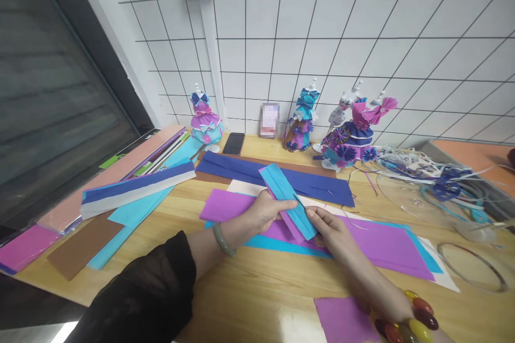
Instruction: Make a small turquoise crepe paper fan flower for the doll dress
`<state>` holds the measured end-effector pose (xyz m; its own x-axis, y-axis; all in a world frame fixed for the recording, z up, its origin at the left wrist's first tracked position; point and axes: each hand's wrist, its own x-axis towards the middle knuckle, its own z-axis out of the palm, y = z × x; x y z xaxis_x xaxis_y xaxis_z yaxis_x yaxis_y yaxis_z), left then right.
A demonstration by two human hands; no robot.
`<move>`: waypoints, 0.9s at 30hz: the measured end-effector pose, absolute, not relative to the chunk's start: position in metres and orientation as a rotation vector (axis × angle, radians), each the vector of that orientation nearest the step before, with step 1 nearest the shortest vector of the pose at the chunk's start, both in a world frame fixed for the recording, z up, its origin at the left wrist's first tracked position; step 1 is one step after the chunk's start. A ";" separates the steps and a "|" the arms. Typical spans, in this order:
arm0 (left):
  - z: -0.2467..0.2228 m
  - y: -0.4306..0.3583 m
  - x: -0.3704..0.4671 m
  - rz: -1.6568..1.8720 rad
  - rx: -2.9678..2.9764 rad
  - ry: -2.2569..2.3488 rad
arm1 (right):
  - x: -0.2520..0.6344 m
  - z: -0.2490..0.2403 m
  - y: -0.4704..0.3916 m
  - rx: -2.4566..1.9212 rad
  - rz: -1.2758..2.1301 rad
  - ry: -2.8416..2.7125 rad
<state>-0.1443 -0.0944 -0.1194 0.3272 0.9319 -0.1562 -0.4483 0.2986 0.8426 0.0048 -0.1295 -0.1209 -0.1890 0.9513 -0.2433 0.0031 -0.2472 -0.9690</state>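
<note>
A folded blue paper strip (284,193) with a purple layer behind it slants between my hands above the table. My left hand (267,210) is closed on its left side, the thumb lying across the blue face. At the right edge, the thumb and fingers of my right hand (325,225) pinch the strip. A thin dark line shows on the strip between the two hands; what it is cannot be made out. Beneath the hands lie long purple sheets (394,246) over blue and pale ones. Behind them is a long dark blue strip (322,185).
Small dress forms in paper dresses (206,123) stand along the wall, near a phone (234,144). Paper strips and packets (137,193) cover the left side. Tangled ribbons (430,171) and a ring (472,267) are at right. A purple square (341,319) lies in front.
</note>
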 end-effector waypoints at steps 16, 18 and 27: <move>-0.124 -0.090 -0.145 1.125 0.758 0.748 | 0.005 -0.122 -0.130 -1.313 1.529 -1.224; -0.126 -0.090 -0.145 1.135 0.784 0.757 | 0.005 -0.121 -0.131 -1.326 1.523 -1.215; -0.125 -0.095 -0.142 1.080 0.854 0.745 | 0.004 -0.122 -0.131 -1.369 1.504 -1.186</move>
<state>-0.1423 -0.0947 -0.1251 0.3009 0.9482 -0.1015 -0.4316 0.2303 0.8722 0.0041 -0.1315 -0.1222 -0.1289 0.9522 -0.2769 0.0468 -0.2731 -0.9609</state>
